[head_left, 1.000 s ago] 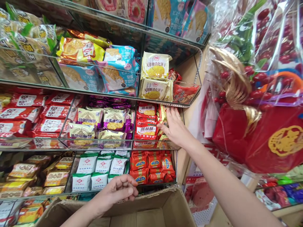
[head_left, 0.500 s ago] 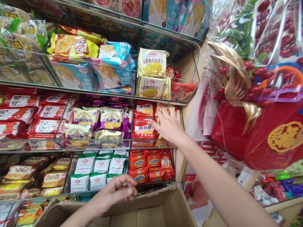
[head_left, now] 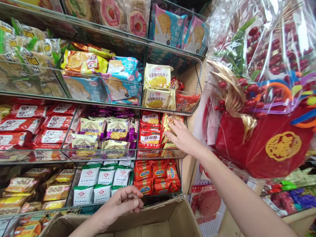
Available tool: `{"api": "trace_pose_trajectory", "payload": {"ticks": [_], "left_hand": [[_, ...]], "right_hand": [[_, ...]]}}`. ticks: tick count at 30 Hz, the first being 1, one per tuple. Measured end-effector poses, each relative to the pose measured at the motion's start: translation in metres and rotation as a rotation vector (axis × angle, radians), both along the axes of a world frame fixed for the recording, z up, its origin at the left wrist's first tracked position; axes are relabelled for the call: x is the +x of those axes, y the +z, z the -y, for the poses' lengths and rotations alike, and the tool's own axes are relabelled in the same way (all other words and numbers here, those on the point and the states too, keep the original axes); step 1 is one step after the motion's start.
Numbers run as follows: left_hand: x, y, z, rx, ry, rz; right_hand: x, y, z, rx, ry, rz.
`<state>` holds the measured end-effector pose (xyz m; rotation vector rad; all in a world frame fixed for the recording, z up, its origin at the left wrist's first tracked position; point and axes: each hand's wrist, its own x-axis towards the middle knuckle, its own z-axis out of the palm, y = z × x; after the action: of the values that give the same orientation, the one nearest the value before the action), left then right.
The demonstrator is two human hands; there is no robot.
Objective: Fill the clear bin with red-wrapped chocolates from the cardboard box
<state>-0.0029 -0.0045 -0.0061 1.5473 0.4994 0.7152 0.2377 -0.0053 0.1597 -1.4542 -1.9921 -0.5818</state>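
My right hand (head_left: 181,135) reaches into the rightmost bin of the middle shelf, fingers stretched and spread. Its fingertips are at a column of gold-and-red biscuit packets (head_left: 168,120), partly hidden behind the hand; I cannot tell whether they press on them. Directly left stand stacked red walnut biscuit packets (head_left: 149,136). Over the rim of a cardboard box (head_left: 176,214) hovers my left hand (head_left: 123,202), loosely curled, thumb apart from the fingers and nothing in it. Behind that hand, on the shelf below, are white-and-green packets (head_left: 102,192) and small orange-red packets (head_left: 143,186).
Glass dividers and a clear front lip (head_left: 98,154) edge the shelves. Cream biscuit packets (head_left: 158,98) sit on the shelf above my right hand. A plastic-wrapped red gift bag (head_left: 247,144) hangs at the right, near my forearm.
The view has shifted slightly, so the shelves appear lower and the gift bag farther left. My right hand has drawn back a little, showing more of the gold-and-red packets. My left hand stays over the box.
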Motion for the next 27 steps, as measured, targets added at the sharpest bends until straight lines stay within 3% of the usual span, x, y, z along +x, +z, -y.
{"api": "trace_pose_trajectory", "payload": {"ticks": [10,16,23,27], "left_hand": [[0.003,0.005,0.004,0.019,0.006,-0.019],[0.003,0.003,0.002,0.007,0.001,-0.013],[0.004,0.005,0.006,-0.005,0.013,0.011],[0.004,0.005,0.008,-0.012,0.032,-0.013]], "right_hand": [[-0.001,-0.018,0.004,0.049,-0.054,0.028],[-0.006,-0.013,0.006,0.1,-0.095,0.028],[-0.006,-0.016,-0.007,0.08,-0.025,0.055],[-0.006,-0.016,0.005,0.159,0.029,0.001]]}}
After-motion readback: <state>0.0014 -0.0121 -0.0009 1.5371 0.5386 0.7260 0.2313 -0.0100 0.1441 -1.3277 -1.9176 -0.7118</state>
